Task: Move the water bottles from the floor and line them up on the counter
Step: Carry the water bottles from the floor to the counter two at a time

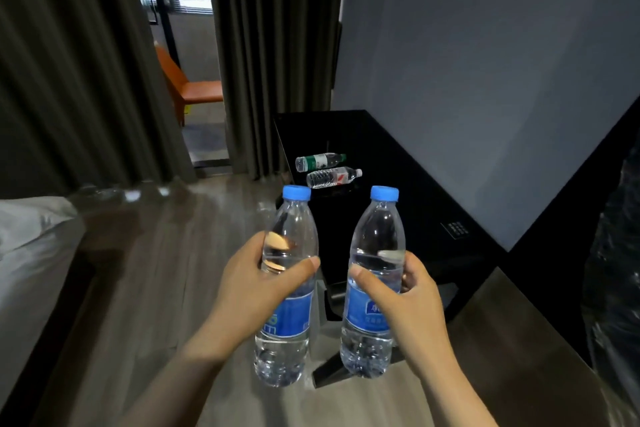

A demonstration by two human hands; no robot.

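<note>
I hold two clear water bottles with blue caps and blue labels upright in front of me, above the floor. My left hand (258,284) grips the left bottle (289,319) around its middle. My right hand (403,291) grips the right bottle (372,322) the same way. Farther ahead, on the black counter (408,163), lie two more bottles on their sides: a green-labelled bottle (320,160) and, just in front of it, a red-labelled bottle (334,177).
A wooden floor (149,274) runs ahead to dark curtains (273,55) and an orange chair (194,87). A bed corner (31,239) is at the left. A brown tabletop (519,340) and crinkled plastic wrap (616,270) lie at the right, a grey wall behind.
</note>
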